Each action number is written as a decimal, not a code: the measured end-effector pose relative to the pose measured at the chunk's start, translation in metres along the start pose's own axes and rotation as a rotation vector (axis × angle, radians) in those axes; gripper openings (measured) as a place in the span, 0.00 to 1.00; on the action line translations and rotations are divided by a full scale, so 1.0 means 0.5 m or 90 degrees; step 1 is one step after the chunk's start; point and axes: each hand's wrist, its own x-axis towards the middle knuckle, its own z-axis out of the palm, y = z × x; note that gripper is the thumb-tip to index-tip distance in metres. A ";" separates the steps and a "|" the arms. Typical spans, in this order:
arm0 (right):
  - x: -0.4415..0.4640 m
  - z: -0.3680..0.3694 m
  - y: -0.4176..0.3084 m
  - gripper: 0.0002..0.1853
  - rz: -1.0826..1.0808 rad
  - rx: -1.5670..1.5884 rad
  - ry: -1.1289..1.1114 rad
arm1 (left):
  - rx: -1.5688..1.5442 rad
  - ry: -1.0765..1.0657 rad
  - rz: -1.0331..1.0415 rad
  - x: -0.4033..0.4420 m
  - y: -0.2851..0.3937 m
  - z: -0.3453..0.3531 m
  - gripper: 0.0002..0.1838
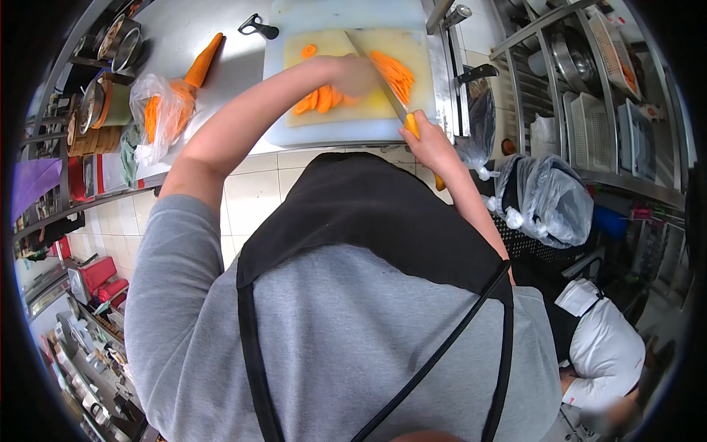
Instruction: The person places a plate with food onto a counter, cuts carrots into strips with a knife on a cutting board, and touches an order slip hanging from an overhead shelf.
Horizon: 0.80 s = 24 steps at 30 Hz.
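Note:
A knife with a yellow handle is in my right hand, its fingers wrapped round the handle. The blade slants up and left across a yellowish cutting board. My left hand is smeared by motion beside the blade, and its fingers cannot be made out. Thick carrot slices lie just below it, partly covered by the hand. Right of the blade is a pile of cut carrot strips. A single round carrot slice sits near the board's upper left.
A larger pale board lies underneath. To the left are a peeler, a whole carrot and a plastic bag of carrots. A black-handled knife stands at the table's right edge. Another person is at lower right.

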 end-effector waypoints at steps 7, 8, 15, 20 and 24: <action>0.007 0.003 0.007 0.16 0.030 0.034 -0.008 | -0.039 0.331 0.035 -0.045 0.019 0.007 0.09; 0.007 0.006 0.010 0.17 0.019 0.025 0.000 | -0.038 0.329 0.038 -0.057 0.018 0.021 0.09; -0.005 0.018 -0.008 0.16 -0.026 -0.073 0.046 | -0.283 0.611 -0.149 -0.062 0.050 0.146 0.08; -0.018 0.023 -0.039 0.17 -0.039 -0.079 0.026 | -0.296 0.682 -0.123 -0.072 0.060 0.165 0.10; -0.022 0.034 -0.037 0.17 -0.079 -0.080 0.053 | -0.276 0.741 -0.102 -0.073 0.078 0.163 0.12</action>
